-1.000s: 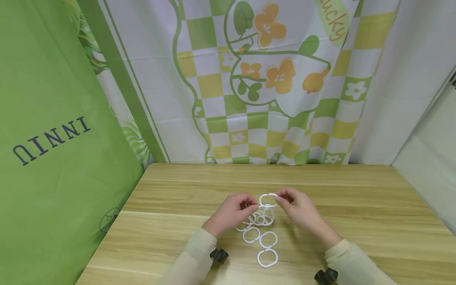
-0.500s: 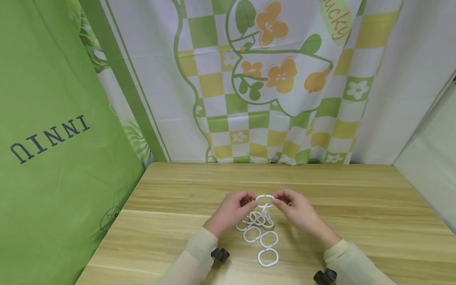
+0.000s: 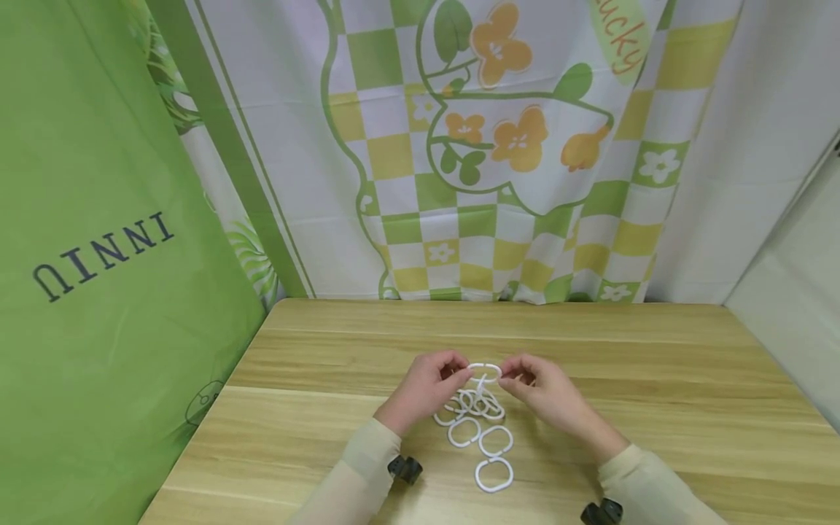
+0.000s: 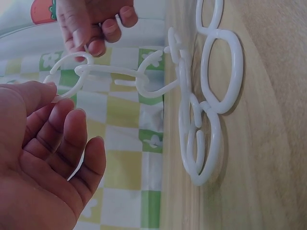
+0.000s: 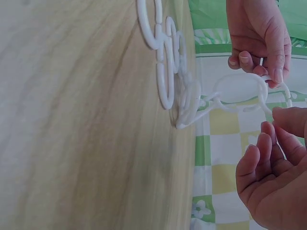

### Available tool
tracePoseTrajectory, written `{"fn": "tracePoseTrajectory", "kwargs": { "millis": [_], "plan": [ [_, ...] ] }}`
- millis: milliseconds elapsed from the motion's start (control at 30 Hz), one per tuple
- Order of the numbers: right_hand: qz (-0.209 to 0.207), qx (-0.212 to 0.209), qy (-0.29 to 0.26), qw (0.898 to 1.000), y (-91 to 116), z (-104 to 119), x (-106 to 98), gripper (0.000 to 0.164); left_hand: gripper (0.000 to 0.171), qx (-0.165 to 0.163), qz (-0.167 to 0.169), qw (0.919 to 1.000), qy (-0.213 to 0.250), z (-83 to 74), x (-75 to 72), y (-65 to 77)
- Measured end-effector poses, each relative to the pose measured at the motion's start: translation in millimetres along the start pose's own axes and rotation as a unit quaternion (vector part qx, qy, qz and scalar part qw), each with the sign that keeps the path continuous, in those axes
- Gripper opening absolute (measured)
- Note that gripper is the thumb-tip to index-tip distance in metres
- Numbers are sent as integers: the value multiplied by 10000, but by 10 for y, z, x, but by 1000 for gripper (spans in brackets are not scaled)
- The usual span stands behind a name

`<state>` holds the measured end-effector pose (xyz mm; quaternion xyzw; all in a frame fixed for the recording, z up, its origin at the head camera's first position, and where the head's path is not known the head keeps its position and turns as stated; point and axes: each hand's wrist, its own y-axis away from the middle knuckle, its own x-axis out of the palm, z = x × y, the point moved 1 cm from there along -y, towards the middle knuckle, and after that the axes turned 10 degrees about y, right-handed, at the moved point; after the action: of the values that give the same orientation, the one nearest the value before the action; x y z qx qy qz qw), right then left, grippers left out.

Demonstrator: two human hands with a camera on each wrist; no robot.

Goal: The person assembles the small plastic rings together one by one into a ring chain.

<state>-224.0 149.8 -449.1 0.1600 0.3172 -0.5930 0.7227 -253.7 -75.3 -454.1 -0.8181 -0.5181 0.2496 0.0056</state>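
Note:
In the head view, a white oval plastic ring link [image 3: 494, 366] is held up between both hands above the table. My left hand [image 3: 425, 388] pinches its left end between thumb and index finger. At its right end, my right hand [image 3: 547, 388] pinches with thumb and index finger, the other fingers curled behind. From this ring hangs a second white link [image 4: 110, 70], hooked through it, then a third link [image 4: 139, 84] leading down to the pile. On the table below, several joined white links [image 3: 464, 445] lie overlapping.
Two more white links trail toward the front, the nearest link [image 3: 494, 490] lying flat. The wooden table [image 3: 315, 437] runs back to a green-and-yellow checked curtain [image 3: 420, 240]. A green cloth [image 3: 118, 350] hangs along the left side. Black cameras sit on both wrists.
The held ring has shifted left and slightly down, levelling out between the hands. My right hand has moved a little left with it. The links on the table have barely moved.

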Motion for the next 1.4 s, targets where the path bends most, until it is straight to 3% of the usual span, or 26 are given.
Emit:
{"fn": "tracePoseTrajectory", "kwargs": {
  "millis": [433, 567, 800, 1400],
  "plan": [
    [1338, -213, -106, 9907, 258, -142, 152, 9, 11, 138, -84, 9999, -30, -49, -9, 11],
    [1554, -462, 147, 9867, 350, -143, 171, 4, 9, 136, -58, 9999, -44, -61, 4, 8],
    [1889, -826, 643, 9764, 432, -145, 217, 10, 10, 83, 2, 9999, -65, -45, 27, 5],
    [1936, -1011, 1478, 9646, 412, -47, 314, 20, 9, 155, 124, 9997, -155, 6, 48, 4]
  ]
}}
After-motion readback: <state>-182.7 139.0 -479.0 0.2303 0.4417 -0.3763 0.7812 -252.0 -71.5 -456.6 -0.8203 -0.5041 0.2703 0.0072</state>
